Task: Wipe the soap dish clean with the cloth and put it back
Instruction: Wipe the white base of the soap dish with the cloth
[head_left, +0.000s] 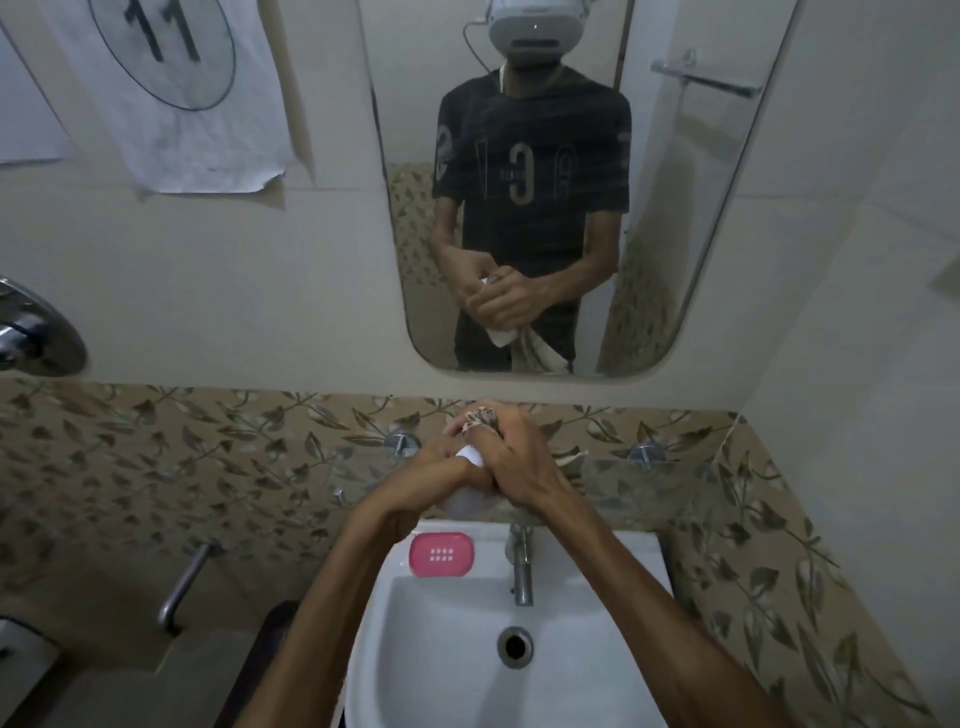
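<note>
Above the sink (597, 561), left grip (447, 462) holds the white dish (470, 454); right grip (511, 457) presses the cloth (480, 418).

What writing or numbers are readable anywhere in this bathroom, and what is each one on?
"11": inside a drawn oval on the paper sheet taped to the wall.
Shirt print in the mirror: mirrored large characters, perhaps "3" or "C"; small text is too blurred to read.
Pink tray on the sink: no text.

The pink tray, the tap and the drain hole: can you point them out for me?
Pink tray (442, 554): head view, its slotted middle.
Tap (522, 566): head view, the metal spout over the basin.
Drain hole (515, 644): head view, its dark opening in the basin floor.
</note>
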